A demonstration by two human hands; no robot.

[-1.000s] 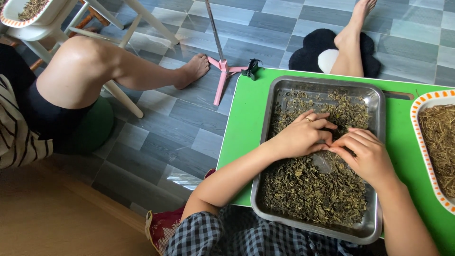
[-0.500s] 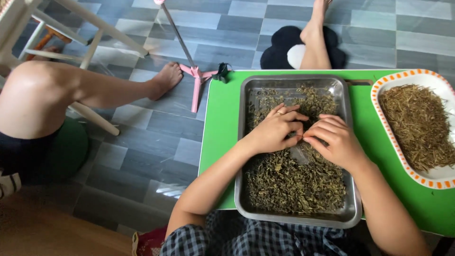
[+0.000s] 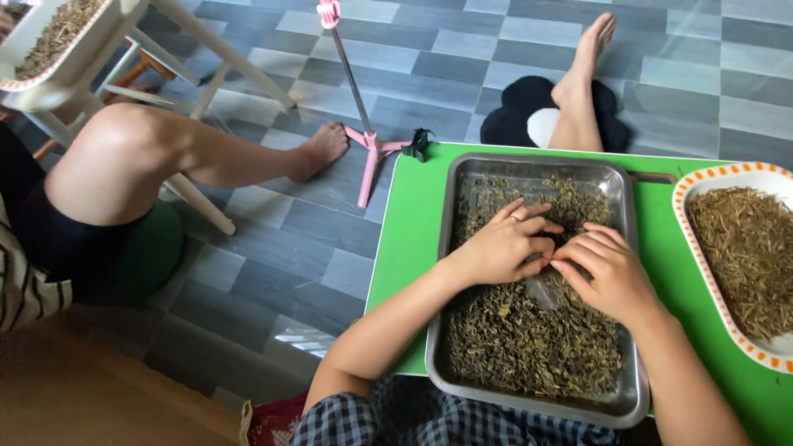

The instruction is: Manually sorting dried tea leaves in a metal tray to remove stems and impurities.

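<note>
Left hand (image 3: 504, 244) rests palm-down in the middle of the metal tray (image 3: 628, 396), fingers curled and pinching at the dried green leaves (image 3: 529, 339); ring on one finger. Right hand (image 3: 607, 272) sits just beside it, fingertips touching the left hand's fingertips, also curled and picking at the leaves. Whether either hand actually has a grip on a piece, cannot tell, fingertips hide it. Small bare patch of tray bottom shows just below where the fingers meet. Leaves cover most of the tray, thicker toward its near edge, thinner at the far left corner.

Tray stands on a green table (image 3: 413, 223), near its left edge, long side running away from the person. White plate with orange-dotted rim (image 3: 690, 239) at the table's right edge, just beside the tray, heaped with dry straw-coloured stems (image 3: 747, 248).

Off the table: grey tiled floor (image 3: 462, 49), pink stand (image 3: 363, 140) by the far left corner, another person's bare leg (image 3: 182, 153) at left, a bare foot (image 3: 582, 74) beyond the far edge on a black-and-white cushion (image 3: 516, 124). Checked shirt (image 3: 413, 421) at the bottom.
</note>
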